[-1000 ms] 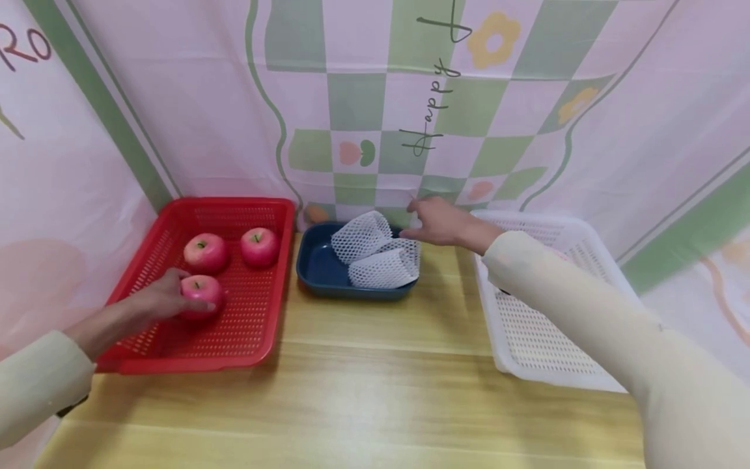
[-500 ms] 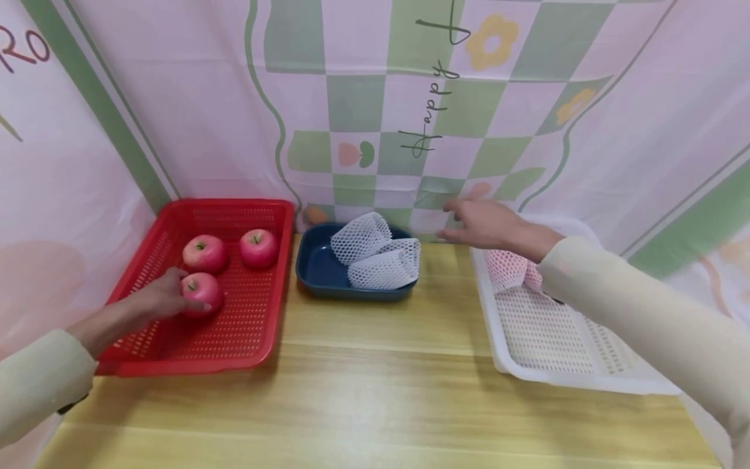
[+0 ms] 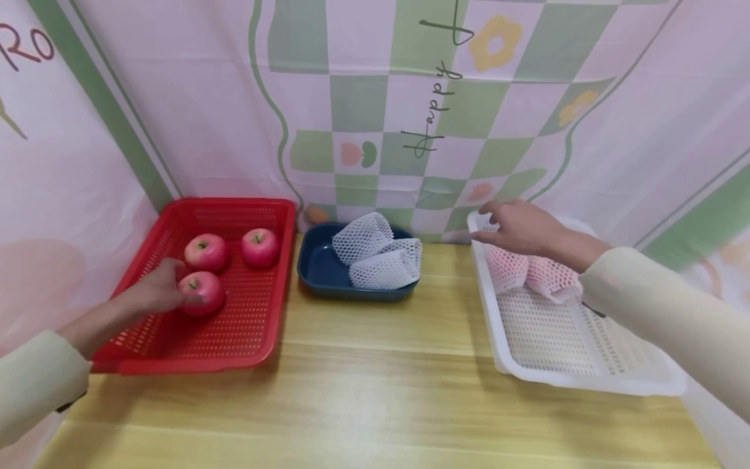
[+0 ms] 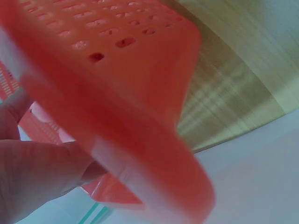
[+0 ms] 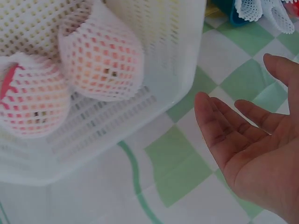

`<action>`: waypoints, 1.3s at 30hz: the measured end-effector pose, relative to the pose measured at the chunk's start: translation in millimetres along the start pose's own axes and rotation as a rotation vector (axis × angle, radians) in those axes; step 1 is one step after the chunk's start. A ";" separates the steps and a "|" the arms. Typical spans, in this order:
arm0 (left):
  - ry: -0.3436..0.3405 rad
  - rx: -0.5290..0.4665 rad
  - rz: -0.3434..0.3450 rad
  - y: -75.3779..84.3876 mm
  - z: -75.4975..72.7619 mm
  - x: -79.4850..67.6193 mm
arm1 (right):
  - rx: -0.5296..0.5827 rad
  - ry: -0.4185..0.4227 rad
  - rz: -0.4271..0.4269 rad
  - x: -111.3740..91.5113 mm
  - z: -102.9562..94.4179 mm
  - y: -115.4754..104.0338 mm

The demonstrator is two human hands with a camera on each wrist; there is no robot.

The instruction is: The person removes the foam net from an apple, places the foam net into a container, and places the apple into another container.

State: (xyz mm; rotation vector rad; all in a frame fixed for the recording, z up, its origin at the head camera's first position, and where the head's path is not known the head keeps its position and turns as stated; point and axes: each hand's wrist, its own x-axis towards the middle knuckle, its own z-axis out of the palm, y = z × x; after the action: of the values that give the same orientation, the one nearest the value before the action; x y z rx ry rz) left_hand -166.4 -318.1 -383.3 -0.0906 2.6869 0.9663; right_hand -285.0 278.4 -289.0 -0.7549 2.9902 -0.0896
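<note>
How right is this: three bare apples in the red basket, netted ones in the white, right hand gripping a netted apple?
The grip is wrong: the right hand holds nothing; the right wrist view shows it apart from the netted apples. The rest stands: three bare apples in the red basket, netted apples in the white basket.

To my left, apples (image 3: 260, 247) are sitting in basket (image 3: 246, 326); centre, nets (image 3: 382, 270) in tray (image 3: 325, 266); right, netted fruit (image 5: 106, 63) in second basket (image 3: 541, 335).

Head downward; 2 wrists seemingly close.
</note>
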 end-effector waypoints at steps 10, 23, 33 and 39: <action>0.003 0.012 0.004 6.8 -11.3 -2.9 | -0.016 -0.077 0.106 -14.2 6.7 27.3; 0.014 0.016 0.004 23.7 -11.7 0.8 | 0.111 -0.182 0.247 -23.3 31.2 49.5; 0.020 0.022 0.016 34.3 -9.2 2.4 | 0.183 -0.190 0.272 -24.6 47.3 55.8; 0.017 0.004 0.037 40.1 -4.7 0.8 | 0.185 -0.159 0.300 -22.5 58.7 57.0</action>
State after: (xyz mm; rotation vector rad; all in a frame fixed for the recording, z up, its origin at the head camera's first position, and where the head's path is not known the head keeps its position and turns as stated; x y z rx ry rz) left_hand -174.5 -290.0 -355.4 -0.0491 2.7151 0.9752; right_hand -288.2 336.6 -350.5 -0.2767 2.8527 -0.2737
